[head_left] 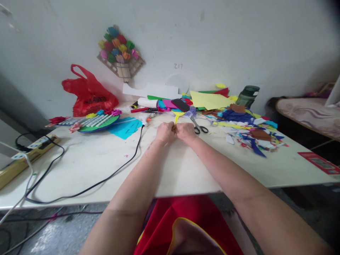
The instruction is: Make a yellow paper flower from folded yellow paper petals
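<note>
Both hands meet over the middle of the white table [183,166], knuckles close together. My left hand [165,132] is closed on the lower end of a yellow paper piece [178,115]. Pressed against it, my right hand [186,132] is also closed on that paper. The yellow piece flares out above the fingers; its lower part is hidden by them. Black-handled scissors [201,129] lie just right of my right hand. Beyond the hands rest a dark phone-like slab [180,105] and a bundle of purple yarn [191,112].
A glue gun [145,119] trails a black cord [111,176] leftward to a power strip [37,145]. Blue paper [126,128], a decorated green disc [99,124] and a red bag [87,94] stand left. Paper scraps [255,132] and a green bottle [247,96] are right.
</note>
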### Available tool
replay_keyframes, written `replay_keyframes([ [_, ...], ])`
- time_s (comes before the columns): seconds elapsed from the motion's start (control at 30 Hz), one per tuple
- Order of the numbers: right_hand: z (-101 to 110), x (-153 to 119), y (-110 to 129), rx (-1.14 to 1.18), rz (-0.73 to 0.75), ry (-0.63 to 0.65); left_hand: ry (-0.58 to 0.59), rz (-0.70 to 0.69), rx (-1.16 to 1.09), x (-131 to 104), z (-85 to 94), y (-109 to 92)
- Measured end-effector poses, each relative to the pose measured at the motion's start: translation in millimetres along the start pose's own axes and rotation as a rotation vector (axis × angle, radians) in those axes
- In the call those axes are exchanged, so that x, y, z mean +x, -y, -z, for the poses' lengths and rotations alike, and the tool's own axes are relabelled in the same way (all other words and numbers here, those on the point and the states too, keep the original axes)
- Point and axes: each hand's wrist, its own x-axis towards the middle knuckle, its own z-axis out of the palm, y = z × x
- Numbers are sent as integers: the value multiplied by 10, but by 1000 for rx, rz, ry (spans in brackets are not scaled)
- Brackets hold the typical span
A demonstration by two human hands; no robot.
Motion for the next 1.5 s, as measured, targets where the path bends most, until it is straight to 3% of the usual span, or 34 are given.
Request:
replay_keyframes([
  [0.57,25,24,-67,-19,89,46,27,-31,-2,5,-12,-1],
  [0.73,61,44,-113,7,114,-2,-45,30,-21,-9,-13,15],
  [1.17,70,69,-270,146,118,-3,99,38,-478,-24,123,142],
  [1.5,10,72,-278,171,165,51,31,20,-285,-7,28,146],
])
